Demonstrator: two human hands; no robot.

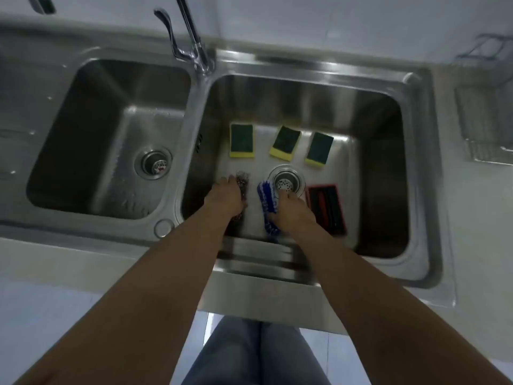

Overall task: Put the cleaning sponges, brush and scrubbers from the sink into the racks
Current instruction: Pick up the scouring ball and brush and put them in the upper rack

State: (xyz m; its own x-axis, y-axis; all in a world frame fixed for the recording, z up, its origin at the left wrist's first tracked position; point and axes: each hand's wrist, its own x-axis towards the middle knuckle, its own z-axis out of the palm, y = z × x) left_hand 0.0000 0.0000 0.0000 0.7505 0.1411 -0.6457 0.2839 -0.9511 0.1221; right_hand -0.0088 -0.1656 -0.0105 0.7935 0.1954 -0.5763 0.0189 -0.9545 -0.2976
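Three green-and-yellow sponges lie in a row at the back of the right sink basin [388,173]: one at the left [242,140], one in the middle [286,142], one at the right [319,150]. My left hand [227,197] is closed over a dark metal scrubber [243,180] on the basin floor. My right hand [291,208] grips a blue-and-white brush [267,200] beside the drain [286,183]. A red-and-black scrubber pad [327,208] lies to the right of that hand.
A wire rack [488,129] stands on the counter at the right edge. The left basin [83,140] holds only its drain. The tap [191,37] rises between the basins at the back. My legs show below the counter edge.
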